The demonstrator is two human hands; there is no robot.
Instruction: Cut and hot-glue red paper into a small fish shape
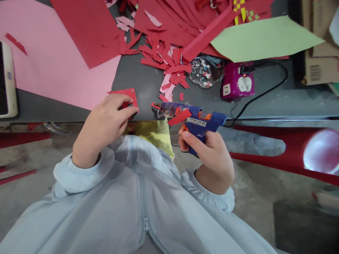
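Observation:
In my right hand [208,151] is a blue hot glue gun [197,123], its nozzle pointing left just over the table's front edge. Dried glue strands and a red paper scrap [180,117] cling to its barrel. My left hand [104,121] has thumb and fingers on a small folded red paper piece [129,93] with a tiny round eyelet near its corner. Part of that paper is hidden under the fingers. A short gap of grey table separates the nozzle from the paper piece.
Red and pink paper scraps [156,53] are heaped ahead. Nearby are a clear dish of beads [205,72], a purple power socket [238,88] with a black cable [254,100], a green sheet [265,38], a pink sheet [58,60] and a phone [9,79]. Red stools flank me.

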